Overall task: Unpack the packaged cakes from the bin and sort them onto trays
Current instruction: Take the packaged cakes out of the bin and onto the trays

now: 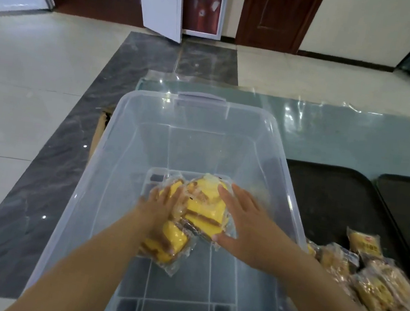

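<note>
Teal table (331, 135) | clear bin (131, 109) holds last packaged cakes (205, 207) | left hand (164, 202), right hand (239, 220) flat, fingers straight, pressing the heap's flanks (nothing clamped) | squeeze inward evenly, lift toward black tray (328, 197).

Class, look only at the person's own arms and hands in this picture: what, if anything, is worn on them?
Nothing shows on them. Both forearms are bare as far as the frame reaches, with no sleeve in view. The left hand and right hand wear no gloves, and no watch, ring or bracelet is visible.
</note>
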The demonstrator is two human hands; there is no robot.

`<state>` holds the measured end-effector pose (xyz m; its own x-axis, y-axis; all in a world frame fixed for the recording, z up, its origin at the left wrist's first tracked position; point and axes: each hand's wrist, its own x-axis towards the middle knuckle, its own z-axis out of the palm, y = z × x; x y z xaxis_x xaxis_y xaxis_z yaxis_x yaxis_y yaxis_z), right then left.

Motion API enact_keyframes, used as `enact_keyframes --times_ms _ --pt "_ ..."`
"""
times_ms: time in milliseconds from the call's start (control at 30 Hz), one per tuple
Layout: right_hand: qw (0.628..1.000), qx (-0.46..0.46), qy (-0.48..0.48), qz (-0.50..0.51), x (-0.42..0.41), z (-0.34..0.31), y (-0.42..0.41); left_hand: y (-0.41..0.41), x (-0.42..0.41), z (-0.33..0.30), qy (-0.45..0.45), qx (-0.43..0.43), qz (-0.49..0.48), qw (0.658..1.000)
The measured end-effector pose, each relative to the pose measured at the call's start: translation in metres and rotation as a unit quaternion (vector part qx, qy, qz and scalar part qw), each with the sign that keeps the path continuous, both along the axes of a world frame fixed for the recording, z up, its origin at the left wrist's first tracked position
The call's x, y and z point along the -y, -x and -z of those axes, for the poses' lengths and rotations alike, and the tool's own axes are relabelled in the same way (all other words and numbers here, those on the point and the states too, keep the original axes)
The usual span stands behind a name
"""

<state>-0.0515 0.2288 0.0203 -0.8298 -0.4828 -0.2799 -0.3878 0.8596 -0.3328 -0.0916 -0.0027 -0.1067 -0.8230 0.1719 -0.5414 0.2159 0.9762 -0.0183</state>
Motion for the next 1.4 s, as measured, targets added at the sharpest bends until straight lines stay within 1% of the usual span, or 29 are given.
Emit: enact_keyframes --times_ms 100,167,267,367,533,633,733,800,933,1000,1167,1400 --pt "1.000 0.014 -0.008 0.004 0.000 0.001 0.000 0.002 0.002 0.012 -0.080 0.017 -0.072 0.994" --pt "1.000 0.015 -0.010 0.002 0.000 0.002 0.001 0.001 0.000 0.016 -0.090 0.022 -0.099 0.991" --pt "1.000 0.018 -0.012 0.001 -0.001 0.004 0.001 0.000 -0.006 0.013 -0.031 0.030 -0.055 0.998" --pt "1.000 0.017 -0.024 -0.004 -0.001 0.004 0.000 -0.005 -0.011 0.010 0.010 0.059 -0.031 0.998" --pt "0.998 0.032 -0.060 -0.012 0.001 0.004 0.004 -0.024 -0.012 -0.002 0.101 0.087 0.019 0.991" --pt "0.995 0.009 -0.098 -0.029 0.007 0.002 0.012 -0.033 -0.014 -0.003 0.125 0.101 0.036 0.986" --pt "0.989 -0.006 -0.142 -0.046 0.026 0.009 0.029 -0.035 -0.019 -0.003 0.108 0.114 0.018 0.987" --pt "0.987 0.015 -0.154 -0.045 0.041 0.024 0.043 -0.035 -0.021 -0.004 0.101 0.119 0.008 0.988" --pt "0.988 0.088 -0.127 -0.001 0.052 0.072 0.057 -0.036 -0.019 -0.005 0.100 0.097 0.031 0.990" --pt "0.987 0.101 -0.127 0.015 0.050 0.097 0.053 -0.036 -0.014 -0.002 0.092 0.083 0.031 0.992" --pt "0.993 0.054 -0.097 0.032 0.042 0.130 0.041 -0.033 -0.009 0.010 0.072 0.081 0.028 0.994" --pt "0.996 0.021 -0.082 0.036 0.040 0.141 0.042 -0.036 -0.010 0.014 0.041 0.064 0.000 0.997"
